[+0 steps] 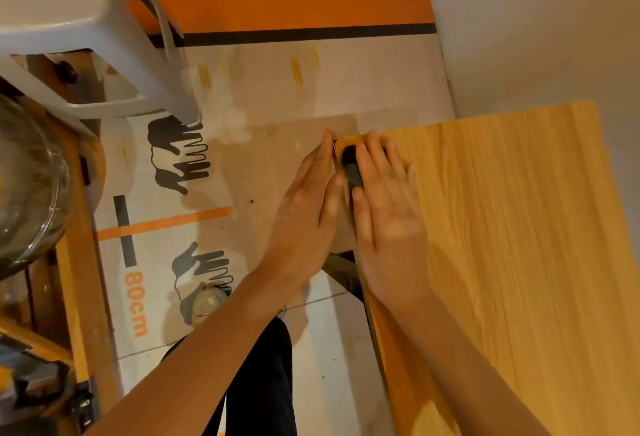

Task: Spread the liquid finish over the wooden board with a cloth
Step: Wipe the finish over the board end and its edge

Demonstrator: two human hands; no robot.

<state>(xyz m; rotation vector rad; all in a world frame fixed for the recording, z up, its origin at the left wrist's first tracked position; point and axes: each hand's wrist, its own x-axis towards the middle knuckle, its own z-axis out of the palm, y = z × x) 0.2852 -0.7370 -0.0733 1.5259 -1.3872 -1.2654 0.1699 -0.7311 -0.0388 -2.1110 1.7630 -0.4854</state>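
The right hand (388, 200) lies flat with fingers straight, pressing a dark cloth (351, 169) onto the board's (512, 227) near corner. The left hand (308, 203), fingers straight and together, rests against the board's edge just beside the cloth.

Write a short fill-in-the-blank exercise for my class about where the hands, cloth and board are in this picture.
1. The right hand presses a ____ cloth onto the wooden board.
2. The cloth sits at the board's far-____ corner.
3. The left hand rests against the board's ____.

Missing words: dark; left; edge
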